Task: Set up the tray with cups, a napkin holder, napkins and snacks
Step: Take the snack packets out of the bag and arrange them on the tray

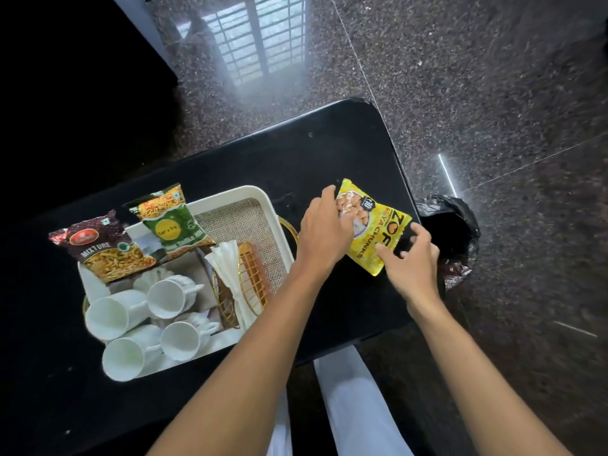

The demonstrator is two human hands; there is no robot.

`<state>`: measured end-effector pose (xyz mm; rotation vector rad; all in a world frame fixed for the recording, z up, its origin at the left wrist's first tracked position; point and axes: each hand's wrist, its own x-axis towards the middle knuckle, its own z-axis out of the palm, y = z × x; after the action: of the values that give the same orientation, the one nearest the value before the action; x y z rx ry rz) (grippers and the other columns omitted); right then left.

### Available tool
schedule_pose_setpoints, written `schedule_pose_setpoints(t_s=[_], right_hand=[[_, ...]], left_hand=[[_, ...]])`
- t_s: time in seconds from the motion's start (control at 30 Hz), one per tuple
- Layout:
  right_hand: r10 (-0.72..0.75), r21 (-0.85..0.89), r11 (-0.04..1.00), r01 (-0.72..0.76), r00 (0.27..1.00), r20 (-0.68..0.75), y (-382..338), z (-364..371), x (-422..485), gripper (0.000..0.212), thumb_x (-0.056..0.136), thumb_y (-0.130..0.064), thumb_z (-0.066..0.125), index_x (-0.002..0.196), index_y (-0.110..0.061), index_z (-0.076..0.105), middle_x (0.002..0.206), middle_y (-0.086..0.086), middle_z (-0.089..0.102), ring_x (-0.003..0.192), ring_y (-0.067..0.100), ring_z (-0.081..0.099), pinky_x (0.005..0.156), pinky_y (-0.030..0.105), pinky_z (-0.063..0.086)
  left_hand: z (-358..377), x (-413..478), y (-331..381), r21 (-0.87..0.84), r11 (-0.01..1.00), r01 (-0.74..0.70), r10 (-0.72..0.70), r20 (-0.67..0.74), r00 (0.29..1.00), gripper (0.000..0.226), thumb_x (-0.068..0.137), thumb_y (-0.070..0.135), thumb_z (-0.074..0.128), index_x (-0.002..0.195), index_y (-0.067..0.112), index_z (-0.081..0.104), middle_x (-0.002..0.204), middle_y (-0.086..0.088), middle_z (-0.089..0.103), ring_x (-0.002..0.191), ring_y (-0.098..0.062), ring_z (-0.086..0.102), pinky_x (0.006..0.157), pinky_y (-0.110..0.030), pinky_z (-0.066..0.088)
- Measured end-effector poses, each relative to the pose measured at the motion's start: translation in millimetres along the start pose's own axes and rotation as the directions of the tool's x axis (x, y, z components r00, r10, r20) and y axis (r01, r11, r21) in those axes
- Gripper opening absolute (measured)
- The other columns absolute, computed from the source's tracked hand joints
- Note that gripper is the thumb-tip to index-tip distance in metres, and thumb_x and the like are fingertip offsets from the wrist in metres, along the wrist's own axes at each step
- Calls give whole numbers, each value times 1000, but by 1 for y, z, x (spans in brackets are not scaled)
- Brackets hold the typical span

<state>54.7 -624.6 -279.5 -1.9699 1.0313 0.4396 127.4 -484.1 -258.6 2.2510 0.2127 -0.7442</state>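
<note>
Cups (164, 297), napkin holder (255, 279), napkins (227, 261), two packs (171, 225) on tray (245, 192); only yellow pack (378, 238) to go, pinched in left hand (324, 235) and right hand (413, 263).

Black table (329, 153) with a rounded corner, standing on a speckled, polished stone floor (493, 93). Directly on the tabletop: a white tray (260, 192) with a raised rim, on the left half; a yellow snack packet (378, 238) near the right end, apart from the tray. A maroon snack packet (98, 248) lies across the tray's far left corner, one end overhanging the tabletop. On the floor, just beside the table's right end: a bin (460, 209) with a dark liner.
</note>
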Motion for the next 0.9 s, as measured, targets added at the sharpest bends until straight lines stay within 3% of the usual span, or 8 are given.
schedule_pose_setpoints(t_s=[0.17, 0.3, 0.37, 0.43, 0.6, 0.77, 0.83, 0.9], right_hand=[[-82, -43, 996, 84, 996, 42, -3, 0, 14, 89, 84, -33, 77, 154, -26, 22, 133, 1, 54, 112, 22, 61, 98, 46, 51], [-108, 69, 992, 107, 994, 3, -11, -7, 17, 80, 86, -30, 77, 151, -27, 30, 92, -14, 68, 84, 3, 64, 78, 27, 53], [-150, 125, 981, 149, 989, 0, -21, -14, 15, 67, 88, -29, 74, 146, -28, 40, 80, -12, 73, 81, 2, 67, 78, 30, 56], [-220, 173, 962, 211, 975, 31, -37, -24, 13, 54, 92, -27, 71, 140, -28, 46, 86, -5, 75, 88, 15, 72, 81, 40, 60], [-456, 352, 857, 377, 872, 175, -88, -52, -8, 47, 91, -28, 73, 133, -31, 54, 101, -8, 77, 89, 5, 74, 68, 25, 61], [-528, 635, 744, 206, 765, 370, -119, -56, -36, 79, 69, -48, 86, 136, -24, 52, 122, 1, 73, 113, 15, 69, 86, 21, 55], [-560, 634, 745, 207, 710, 427, -124, -43, -48, 68, 72, -34, 86, 132, -19, 57, 121, 1, 73, 113, 16, 69, 86, 20, 55], [-586, 596, 754, 276, 692, 421, -128, -22, -57, 48, 76, -22, 83, 120, -16, 66, 114, 1, 76, 106, 16, 72, 84, 21, 57]], left_hand=[[4, 13, -5, -28, 996, 83, -81, 72, 994, 70, 95, 27, 65, 154, 9, 32, 143, -17, 54, 132, -32, 52, 108, -48, 46], [1, 15, -9, -161, 973, 167, -153, 92, 984, 61, 90, 33, 72, 141, 10, 49, 122, -12, 63, 113, -28, 61, 95, -44, 54], [-3, 11, -10, -292, 933, 211, -180, 128, 975, 45, 89, 35, 74, 127, 12, 62, 114, -10, 69, 107, -28, 67, 88, -42, 56], [-8, 6, -12, -490, 826, 281, -211, 193, 958, 41, 88, 30, 77, 124, 13, 64, 114, -9, 72, 111, -28, 69, 92, -40, 58], [-33, -16, -14, -830, 466, 307, -123, 283, 951, 50, 88, 12, 78, 133, 9, 57, 127, -14, 72, 120, -30, 68, 108, -48, 52], [-66, -40, -17, -988, 91, 127, -81, 120, 989, 42, 91, 2, 69, 131, 10, 58, 127, -12, 72, 117, -26, 70, 96, -40, 59], [-74, -49, -17, -997, 50, 64, -106, 58, 993, 43, 92, -3, 66, 132, 6, 54, 122, -12, 71, 112, -25, 70, 93, -39, 61], [-79, -57, -16, -996, 91, 7, -155, -7, 988, 52, 89, -9, 66, 137, -1, 47, 121, -15, 69, 112, -29, 68, 95, -40, 59]])
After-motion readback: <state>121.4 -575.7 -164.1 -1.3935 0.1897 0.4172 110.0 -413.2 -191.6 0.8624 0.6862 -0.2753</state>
